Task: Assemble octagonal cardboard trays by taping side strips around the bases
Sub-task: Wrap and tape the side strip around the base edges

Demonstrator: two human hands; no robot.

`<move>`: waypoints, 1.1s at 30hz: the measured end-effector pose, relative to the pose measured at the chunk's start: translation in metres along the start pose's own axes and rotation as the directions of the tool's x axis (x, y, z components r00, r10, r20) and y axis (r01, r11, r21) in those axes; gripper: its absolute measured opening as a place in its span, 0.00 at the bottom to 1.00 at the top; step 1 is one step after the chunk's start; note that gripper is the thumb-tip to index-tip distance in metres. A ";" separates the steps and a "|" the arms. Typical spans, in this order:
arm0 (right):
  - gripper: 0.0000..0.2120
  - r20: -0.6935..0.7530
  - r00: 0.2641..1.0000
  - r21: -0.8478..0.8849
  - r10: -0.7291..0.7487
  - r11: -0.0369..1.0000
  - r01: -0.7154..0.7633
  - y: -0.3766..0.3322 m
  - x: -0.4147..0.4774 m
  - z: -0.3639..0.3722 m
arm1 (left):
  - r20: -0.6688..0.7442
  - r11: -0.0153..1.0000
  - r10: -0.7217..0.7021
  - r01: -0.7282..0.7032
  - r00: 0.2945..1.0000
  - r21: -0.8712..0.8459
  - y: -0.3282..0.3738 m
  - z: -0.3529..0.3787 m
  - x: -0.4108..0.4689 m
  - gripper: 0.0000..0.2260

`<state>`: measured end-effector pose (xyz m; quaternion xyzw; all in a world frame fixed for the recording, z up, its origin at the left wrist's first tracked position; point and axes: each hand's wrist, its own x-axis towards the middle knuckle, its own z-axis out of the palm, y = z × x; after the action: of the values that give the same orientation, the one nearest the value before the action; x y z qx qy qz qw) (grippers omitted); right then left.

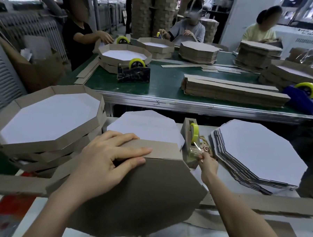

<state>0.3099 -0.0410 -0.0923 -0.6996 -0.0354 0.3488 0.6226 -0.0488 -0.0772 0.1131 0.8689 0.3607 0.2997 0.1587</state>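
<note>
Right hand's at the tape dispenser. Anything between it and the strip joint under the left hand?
Nothing visible. The right hand pinches clear tape at the beige tape dispenser, right beside the brown octagonal cardboard tray. Only the left hand's own fingers lie over the brown side strip at the joint.

no text can be read; the marks [159,103] on the table's metal rail [206,107] are illegible.

2 hands [107,162] [208,162], 3 workers [80,31] [189,29] [260,31] opposite
</note>
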 end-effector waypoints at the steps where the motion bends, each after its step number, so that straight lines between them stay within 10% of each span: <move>1: 0.08 0.047 0.999 -0.017 -0.026 0.999 0.027 0.004 -0.001 -0.006 | -0.006 1.000 -0.002 0.002 1.000 -0.004 0.000 0.000 0.000 0.13; 18: 0.07 0.187 0.976 -0.243 -0.110 0.958 0.154 0.015 0.007 -0.034 | 0.003 0.999 -0.038 0.038 0.999 -0.026 -0.003 -0.003 0.001 0.15; 23: 0.05 0.549 0.830 -0.583 0.096 0.756 0.298 -0.020 -0.038 -0.004 | -0.002 0.998 -0.047 0.047 0.999 -0.029 -0.010 -0.006 -0.005 0.17; 27: 0.07 0.653 0.757 -0.540 0.002 0.702 0.464 -0.068 -0.087 0.034 | -0.054 0.995 -0.081 0.077 0.995 -0.068 -0.021 -0.009 -0.018 0.17; 31: 0.31 0.718 0.695 -0.463 -0.032 0.723 0.512 -0.111 -0.145 0.064 | -0.060 0.994 -0.088 0.083 0.994 -0.077 -0.024 -0.014 -0.028 0.17; 33: 0.24 0.727 0.682 -0.385 -0.084 0.772 0.506 -0.129 -0.175 0.073 | -0.029 0.998 -0.053 0.053 0.998 -0.016 -0.022 -0.016 -0.031 0.18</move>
<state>0.1885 -0.0355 0.1024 -0.6580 -0.4760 0.4400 0.3831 -0.0879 -0.0833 0.1020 0.8532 0.3836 0.3110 0.1680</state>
